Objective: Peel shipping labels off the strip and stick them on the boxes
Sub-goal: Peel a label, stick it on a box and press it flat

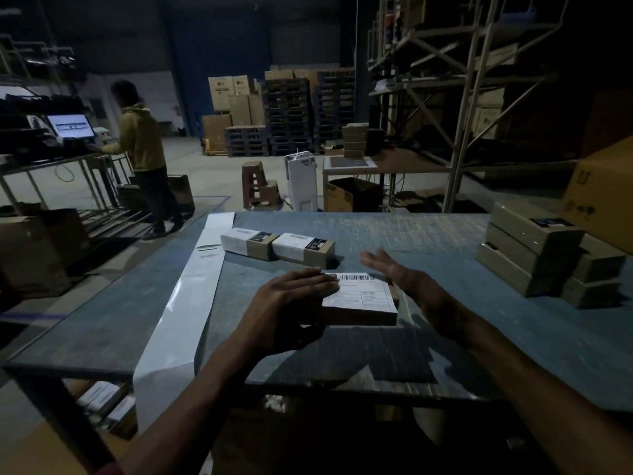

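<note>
Shipping label: white paper with barcode, lying flat on top of the near cardboard box, mid-table.
Left hand: fingers straight, flat on the label's left part, likely smoothing it down.
Right hand: released, fingers spread, blurred, just right of the box; contact unclear.
Label strip: glossy backing trailing off the table's left near edge.
Labelled boxes: two, far side.
Unlabelled stack: brown, far right.
</note>
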`<control>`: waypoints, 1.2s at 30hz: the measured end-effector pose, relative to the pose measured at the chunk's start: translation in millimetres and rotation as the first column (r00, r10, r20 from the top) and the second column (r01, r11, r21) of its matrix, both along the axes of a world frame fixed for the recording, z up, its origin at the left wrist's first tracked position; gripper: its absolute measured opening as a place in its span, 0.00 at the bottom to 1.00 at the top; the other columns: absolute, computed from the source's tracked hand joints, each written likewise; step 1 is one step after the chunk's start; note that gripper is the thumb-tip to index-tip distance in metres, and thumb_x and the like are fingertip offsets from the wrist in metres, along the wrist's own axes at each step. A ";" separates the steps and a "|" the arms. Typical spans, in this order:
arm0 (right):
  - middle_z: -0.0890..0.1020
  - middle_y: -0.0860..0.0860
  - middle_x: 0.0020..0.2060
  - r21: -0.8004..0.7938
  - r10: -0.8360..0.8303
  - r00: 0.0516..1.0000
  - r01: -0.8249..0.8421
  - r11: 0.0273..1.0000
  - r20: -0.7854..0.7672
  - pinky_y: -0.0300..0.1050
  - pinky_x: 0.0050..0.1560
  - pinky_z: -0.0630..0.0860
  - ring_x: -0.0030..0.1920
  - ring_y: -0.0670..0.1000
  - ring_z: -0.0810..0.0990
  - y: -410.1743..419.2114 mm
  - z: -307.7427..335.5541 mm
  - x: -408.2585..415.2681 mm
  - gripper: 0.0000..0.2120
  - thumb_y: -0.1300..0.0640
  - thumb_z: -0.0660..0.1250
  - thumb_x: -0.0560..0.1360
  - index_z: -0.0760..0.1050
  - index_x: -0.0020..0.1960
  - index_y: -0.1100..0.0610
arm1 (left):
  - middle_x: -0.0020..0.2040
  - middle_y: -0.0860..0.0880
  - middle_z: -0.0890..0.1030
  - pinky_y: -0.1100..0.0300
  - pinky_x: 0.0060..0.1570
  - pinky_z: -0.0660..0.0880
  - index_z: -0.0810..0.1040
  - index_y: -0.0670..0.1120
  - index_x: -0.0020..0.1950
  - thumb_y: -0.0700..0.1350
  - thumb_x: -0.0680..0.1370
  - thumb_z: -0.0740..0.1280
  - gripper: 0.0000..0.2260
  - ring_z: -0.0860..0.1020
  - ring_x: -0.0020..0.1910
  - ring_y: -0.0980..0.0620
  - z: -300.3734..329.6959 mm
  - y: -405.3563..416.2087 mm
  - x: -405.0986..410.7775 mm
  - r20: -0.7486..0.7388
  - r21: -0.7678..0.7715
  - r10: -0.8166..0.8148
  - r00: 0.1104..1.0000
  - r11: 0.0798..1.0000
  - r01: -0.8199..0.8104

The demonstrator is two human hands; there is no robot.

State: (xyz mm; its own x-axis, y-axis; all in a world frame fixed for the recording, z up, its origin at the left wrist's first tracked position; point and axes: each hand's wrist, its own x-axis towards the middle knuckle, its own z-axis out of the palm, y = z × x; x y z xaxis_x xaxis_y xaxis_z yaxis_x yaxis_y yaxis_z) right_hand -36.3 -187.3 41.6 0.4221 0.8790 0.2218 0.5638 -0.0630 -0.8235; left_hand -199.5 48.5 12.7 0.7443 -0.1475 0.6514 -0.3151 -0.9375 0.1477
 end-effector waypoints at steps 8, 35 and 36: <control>0.64 0.38 0.80 -0.152 0.190 0.925 -0.147 0.977 0.328 0.49 0.81 0.55 0.81 0.35 0.53 -18.0 9.9 -7.7 0.46 0.24 0.69 0.68 0.67 0.79 0.45 | 0.70 0.54 0.80 0.53 0.68 0.77 0.81 0.50 0.70 0.48 0.71 0.80 0.28 0.75 0.72 0.57 -8.7 11.1 -5.6 -0.019 -0.072 0.028 0.999 0.997 -0.029; 0.83 0.44 0.66 0.030 0.086 0.969 -0.095 0.995 0.231 0.40 0.65 0.78 0.66 0.42 0.80 -3.3 -25.8 29.8 0.37 0.63 0.82 0.68 0.76 0.73 0.46 | 0.38 0.68 0.83 0.71 0.39 0.76 0.82 0.48 0.69 0.42 0.66 0.84 0.32 0.82 0.38 0.68 29.1 -2.8 -14.9 -0.312 -0.277 -0.005 0.950 0.957 -0.086; 0.82 0.44 0.67 0.027 0.088 0.969 -0.097 0.995 0.230 0.39 0.65 0.78 0.67 0.41 0.80 -3.2 -27.0 29.5 0.37 0.61 0.83 0.68 0.75 0.73 0.44 | 0.36 0.66 0.83 0.70 0.36 0.75 0.81 0.48 0.69 0.42 0.67 0.84 0.31 0.82 0.35 0.66 29.4 -3.0 -15.5 -0.326 -0.282 -0.006 0.945 0.955 -0.091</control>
